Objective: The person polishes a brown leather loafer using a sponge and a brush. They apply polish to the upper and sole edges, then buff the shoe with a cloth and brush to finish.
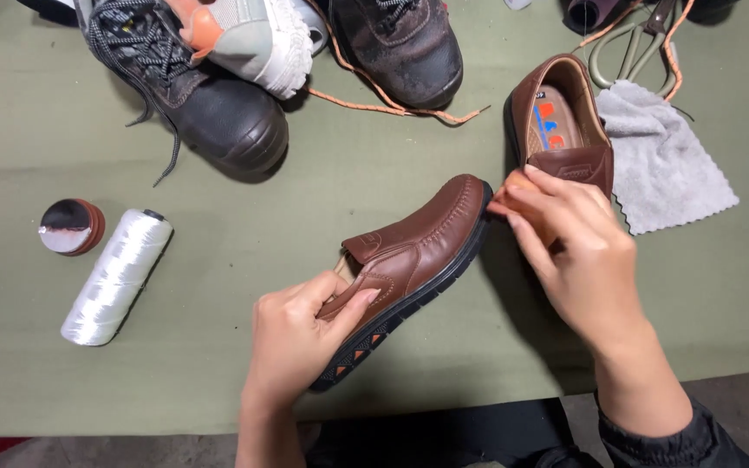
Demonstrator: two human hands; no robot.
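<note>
- My left hand (pixel 301 334) grips the heel of the brown loafer (pixel 413 256), tilted on the green tabletop (pixel 218 364).
- My right hand (pixel 569 247) pinches a small orange pad (pixel 520 182) at the toe.
- A round red tin (pixel 71 227) lies beside a white thread spool (pixel 117 276).

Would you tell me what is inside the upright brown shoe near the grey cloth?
The upright brown shoe shows an insole with blue and orange markings; its toe end is hidden.
</note>
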